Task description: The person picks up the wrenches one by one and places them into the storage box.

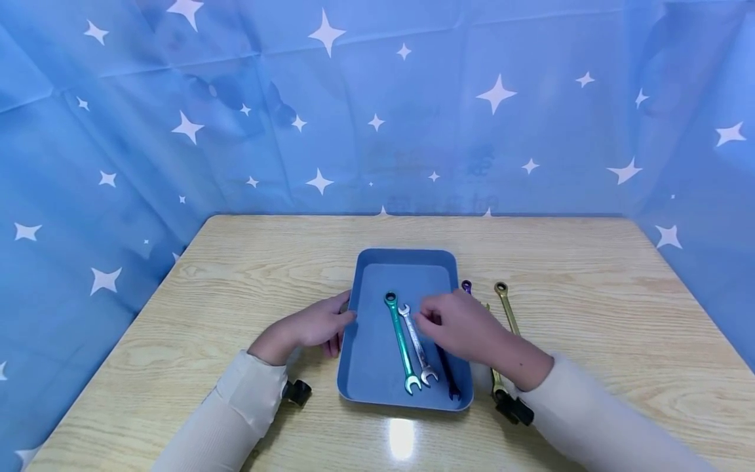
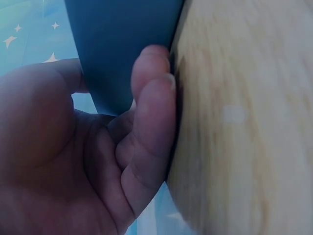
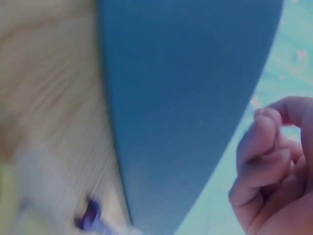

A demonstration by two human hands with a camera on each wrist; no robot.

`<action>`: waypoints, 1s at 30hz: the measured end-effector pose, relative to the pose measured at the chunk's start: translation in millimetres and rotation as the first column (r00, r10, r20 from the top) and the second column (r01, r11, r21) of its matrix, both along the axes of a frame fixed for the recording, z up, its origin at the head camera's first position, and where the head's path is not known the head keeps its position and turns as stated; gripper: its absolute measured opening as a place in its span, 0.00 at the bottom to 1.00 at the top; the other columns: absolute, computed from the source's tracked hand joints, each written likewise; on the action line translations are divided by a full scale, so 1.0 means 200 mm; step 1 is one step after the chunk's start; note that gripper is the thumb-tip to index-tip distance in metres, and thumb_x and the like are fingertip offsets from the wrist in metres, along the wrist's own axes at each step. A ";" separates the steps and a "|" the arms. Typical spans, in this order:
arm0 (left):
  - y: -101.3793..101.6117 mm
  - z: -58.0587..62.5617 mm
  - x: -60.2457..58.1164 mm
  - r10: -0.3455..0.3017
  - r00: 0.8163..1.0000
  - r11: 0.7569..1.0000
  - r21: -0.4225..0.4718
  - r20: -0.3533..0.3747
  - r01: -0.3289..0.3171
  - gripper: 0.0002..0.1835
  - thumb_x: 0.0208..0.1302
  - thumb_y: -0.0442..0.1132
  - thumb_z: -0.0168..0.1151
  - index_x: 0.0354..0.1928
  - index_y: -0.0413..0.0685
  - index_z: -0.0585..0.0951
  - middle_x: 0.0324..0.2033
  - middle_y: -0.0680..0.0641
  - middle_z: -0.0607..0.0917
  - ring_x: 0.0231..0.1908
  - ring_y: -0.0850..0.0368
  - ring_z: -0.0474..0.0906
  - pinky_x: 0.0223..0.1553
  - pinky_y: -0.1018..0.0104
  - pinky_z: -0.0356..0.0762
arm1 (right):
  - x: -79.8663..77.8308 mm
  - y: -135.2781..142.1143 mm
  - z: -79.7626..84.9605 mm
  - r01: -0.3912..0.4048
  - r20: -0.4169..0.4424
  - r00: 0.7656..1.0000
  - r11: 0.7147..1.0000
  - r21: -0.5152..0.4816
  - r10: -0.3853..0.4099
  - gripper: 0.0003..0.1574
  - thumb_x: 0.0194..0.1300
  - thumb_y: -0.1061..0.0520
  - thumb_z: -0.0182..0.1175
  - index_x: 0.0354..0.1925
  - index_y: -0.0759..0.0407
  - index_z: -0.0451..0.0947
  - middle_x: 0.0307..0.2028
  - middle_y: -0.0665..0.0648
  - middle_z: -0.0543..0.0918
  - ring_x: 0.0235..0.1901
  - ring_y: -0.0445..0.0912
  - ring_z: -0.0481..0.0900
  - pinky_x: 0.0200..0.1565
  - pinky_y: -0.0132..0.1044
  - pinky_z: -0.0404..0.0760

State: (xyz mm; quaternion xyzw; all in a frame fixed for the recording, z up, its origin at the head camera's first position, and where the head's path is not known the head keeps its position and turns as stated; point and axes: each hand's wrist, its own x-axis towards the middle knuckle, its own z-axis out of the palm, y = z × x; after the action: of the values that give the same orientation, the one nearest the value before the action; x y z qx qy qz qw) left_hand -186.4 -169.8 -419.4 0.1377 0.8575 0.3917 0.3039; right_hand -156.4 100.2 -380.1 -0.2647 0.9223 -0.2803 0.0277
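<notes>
A blue-grey tray (image 1: 407, 257) lies on the table between the hands. Inside it are a green combination wrench (image 1: 400, 341), a silver open-end wrench (image 1: 416, 344) and a dark wrench (image 1: 448, 373), whose upper part the right hand hides. My left hand (image 1: 321, 324) grips the tray's left wall, thumb at the rim and fingers against the outside, close to the tabletop in the left wrist view. Over the tray's right side hovers my right hand (image 1: 457, 324). Its fingers (image 3: 261, 142) are curled toward the thumb, with nothing visible between them.
Right of the tray lie a purple wrench (image 1: 466, 286) and a gold ratchet wrench (image 1: 506, 307), partly under the right forearm. Another yellowish wrench end (image 1: 497, 380) shows below that arm. A blue star-patterned cloth (image 1: 377, 151) hangs behind the wooden table (image 1: 283, 262).
</notes>
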 end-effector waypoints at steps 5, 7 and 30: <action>0.01 0.00 0.00 0.001 1.000 1.000 0.007 0.002 -0.001 0.31 0.71 0.47 0.37 0.72 0.60 0.41 0.17 0.40 0.80 0.16 0.46 0.79 0.21 0.55 0.80 | 0.04 0.11 0.03 0.063 -0.063 0.996 0.998 -0.022 -0.064 0.23 0.64 0.53 0.54 0.13 0.47 0.63 0.09 0.42 0.60 0.10 0.35 0.60 0.14 0.26 0.60; 0.00 0.00 0.00 0.007 1.000 1.000 0.007 0.006 -0.007 0.31 0.71 0.46 0.38 0.72 0.60 0.42 0.17 0.40 0.80 0.16 0.45 0.79 0.21 0.55 0.80 | 0.04 0.14 0.04 0.089 -0.053 0.995 0.996 -0.028 -0.090 0.22 0.64 0.52 0.54 0.14 0.46 0.65 0.10 0.42 0.61 0.10 0.35 0.61 0.15 0.27 0.62; 0.00 0.01 0.00 0.004 1.000 1.000 -0.014 0.008 -0.004 0.31 0.72 0.48 0.38 0.72 0.63 0.41 0.16 0.40 0.81 0.16 0.46 0.79 0.21 0.55 0.80 | -0.04 0.37 0.01 0.222 -0.136 0.965 0.975 -0.024 -0.223 0.25 0.69 0.47 0.46 0.15 0.49 0.63 0.10 0.46 0.58 0.09 0.38 0.55 0.17 0.30 0.59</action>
State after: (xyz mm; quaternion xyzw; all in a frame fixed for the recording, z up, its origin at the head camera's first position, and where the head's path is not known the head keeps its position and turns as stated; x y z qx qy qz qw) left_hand -187.0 -169.6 -417.4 0.1324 0.8593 0.3866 0.3075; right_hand -164.7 174.9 -378.4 -0.1784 0.9447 -0.2665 -0.0690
